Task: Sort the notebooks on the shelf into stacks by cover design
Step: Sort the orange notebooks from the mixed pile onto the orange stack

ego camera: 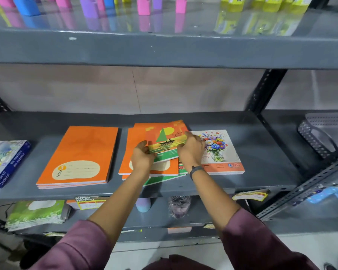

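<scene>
A wide grey metal shelf (pixel 242 184) is holding three groups of notebooks. A neat stack of plain orange notebooks (pixel 78 154) is lying at left. A mixed, untidy pile of orange and green notebooks (pixel 137 137) is sitting in the middle. A stack with a flower-vase cover (pixel 220 152) is lying just beside it, at right. Both hands are gripping a notebook with an orange sailboat cover (pixel 164 137) above the middle pile: the left hand (pixel 142 158) is clamping its near left corner, the right hand (pixel 191 151) its right edge.
</scene>
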